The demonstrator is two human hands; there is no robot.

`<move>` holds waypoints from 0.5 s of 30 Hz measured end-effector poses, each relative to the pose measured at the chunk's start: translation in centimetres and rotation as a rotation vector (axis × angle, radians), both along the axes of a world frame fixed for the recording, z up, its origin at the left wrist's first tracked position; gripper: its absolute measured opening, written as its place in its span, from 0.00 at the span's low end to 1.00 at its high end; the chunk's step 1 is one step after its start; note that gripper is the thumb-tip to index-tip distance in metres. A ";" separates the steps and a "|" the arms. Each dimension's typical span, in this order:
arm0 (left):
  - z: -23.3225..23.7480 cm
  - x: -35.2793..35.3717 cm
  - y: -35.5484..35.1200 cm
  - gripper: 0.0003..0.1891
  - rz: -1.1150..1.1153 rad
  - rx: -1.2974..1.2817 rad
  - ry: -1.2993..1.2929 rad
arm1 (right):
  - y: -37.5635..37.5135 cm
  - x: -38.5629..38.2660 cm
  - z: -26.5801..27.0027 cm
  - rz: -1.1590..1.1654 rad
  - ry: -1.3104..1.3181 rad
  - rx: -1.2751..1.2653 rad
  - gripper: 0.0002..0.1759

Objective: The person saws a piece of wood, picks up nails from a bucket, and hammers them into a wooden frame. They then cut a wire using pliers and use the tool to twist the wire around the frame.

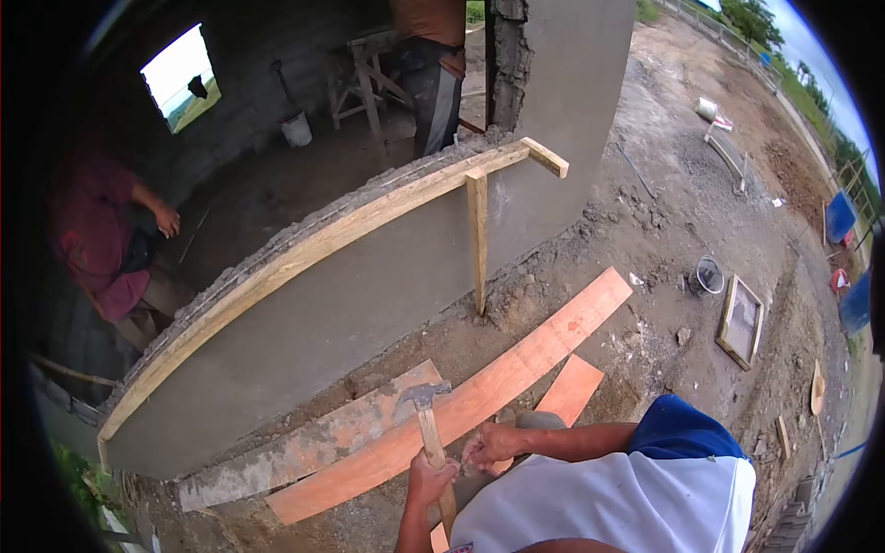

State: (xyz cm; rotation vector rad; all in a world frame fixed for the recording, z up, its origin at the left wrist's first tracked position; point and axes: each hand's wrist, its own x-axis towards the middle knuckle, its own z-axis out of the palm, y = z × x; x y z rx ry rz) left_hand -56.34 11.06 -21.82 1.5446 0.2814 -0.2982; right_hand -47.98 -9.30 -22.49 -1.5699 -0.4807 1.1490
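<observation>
My left hand (430, 481) is wrapped round the wooden handle of a claw hammer (427, 419), whose metal head points up and away from me. Close beside it, my right hand (490, 446) has its fingers pinched together; whatever is between them is too small to make out. Beneath the hammer a long orange-red board (525, 364) lies on the ground. A cement-stained board (313, 447) lies alongside, nearer the wall. Part of a shorter orange piece (570, 392) shows past my right forearm.
A low plastered wall (369, 304) carries a long wooden strip (304, 240) along its top, with an upright wooden prop (477, 240) against it. Two people stand beyond, one in a maroon shirt (97, 221). A bucket (708, 276) and framed screen (740, 323) lie right.
</observation>
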 end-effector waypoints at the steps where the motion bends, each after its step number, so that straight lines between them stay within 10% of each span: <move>1: 0.3 0.8 0.3 0.15 -0.003 0.010 -0.013 | 0.6 1.1 0.4 0.010 -0.002 -0.001 0.11; 15: 2.4 16.5 1.3 0.13 0.134 0.173 0.025 | -0.5 23.4 2.5 0.094 -0.693 -0.154 0.07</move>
